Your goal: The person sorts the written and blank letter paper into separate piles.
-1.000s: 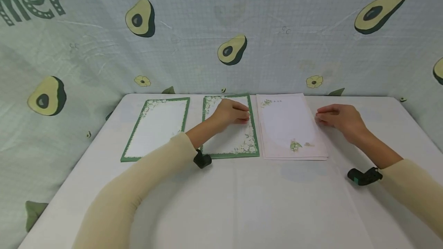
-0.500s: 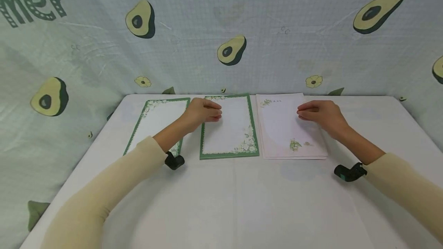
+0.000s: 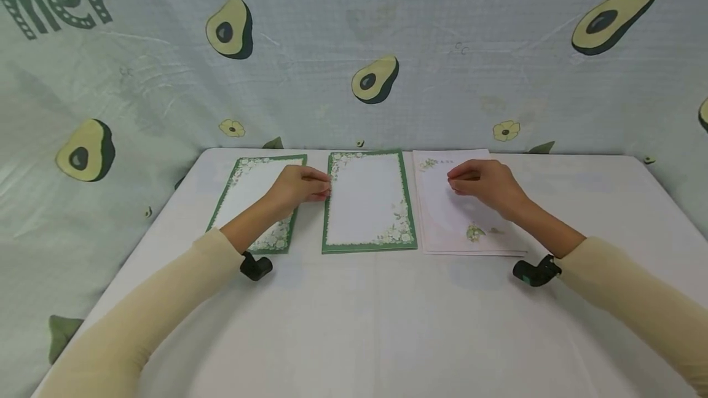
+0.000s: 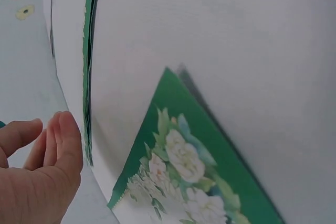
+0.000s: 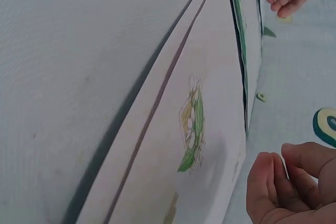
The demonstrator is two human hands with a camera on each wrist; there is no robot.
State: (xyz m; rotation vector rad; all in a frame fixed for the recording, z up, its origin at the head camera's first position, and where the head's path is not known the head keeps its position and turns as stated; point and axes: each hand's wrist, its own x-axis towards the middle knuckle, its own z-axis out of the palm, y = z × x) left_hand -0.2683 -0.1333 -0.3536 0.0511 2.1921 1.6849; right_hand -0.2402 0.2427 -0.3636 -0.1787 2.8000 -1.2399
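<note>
Three stacks of patterned paper lie in a row on the white table. A green-bordered stack with white flowers point(image 3: 253, 184) is at left. A second green-bordered stack point(image 3: 367, 201) lies in the middle, and a pale pink stack with a small floral print point(image 3: 437, 217) is on the right. My left hand point(image 3: 301, 186) hovers at the gap between the two green stacks, its fingers loosely bent and holding nothing. Over the pink stack hangs my right hand point(image 3: 487, 183), thumb near the fingertips; the right wrist view shows nothing between them.
Behind the table point(image 3: 354, 318) hangs a pale cloth printed with avocados point(image 3: 375, 80). A black wrist device is on each forearm, one at the left point(image 3: 256, 266) and one at the right point(image 3: 536, 271). The table's front area is bare white cloth.
My left hand has moved left from over the middle green stack to its left edge. From beside the pink stack, my right hand has shifted left over it. The stacks stay in place.
</note>
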